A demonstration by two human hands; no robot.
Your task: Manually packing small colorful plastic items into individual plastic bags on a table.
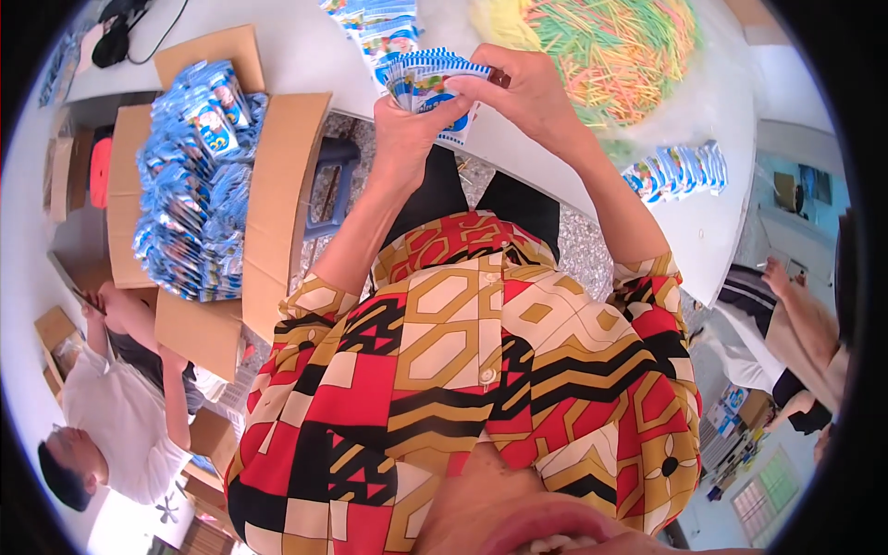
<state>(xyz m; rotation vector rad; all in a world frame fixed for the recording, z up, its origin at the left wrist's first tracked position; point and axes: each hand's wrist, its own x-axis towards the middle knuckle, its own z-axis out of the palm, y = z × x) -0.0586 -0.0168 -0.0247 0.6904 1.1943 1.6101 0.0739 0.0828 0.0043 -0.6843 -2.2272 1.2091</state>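
Note:
My left hand (407, 139) is closed around the lower left part of a fanned stack of small blue-and-white packets (427, 81), above the table's near edge. At the stack's right side, my right hand (527, 91) pinches the packets' edges between thumb and fingers. How many packets it grips is hidden. Just behind the stack, more of the same packets (377, 26) lie on the white table (305, 57). To the right of my right hand is a big heap of thin green, yellow and orange sticks (615, 57) on clear plastic.
An open cardboard box (282, 208) full of the same packets stands at the left, flaps spread. A row of packets (680, 171) lies near the table's right edge. A blue stool (333, 185) is beside the box. Another person (120, 407) sits at left; someone else is at right.

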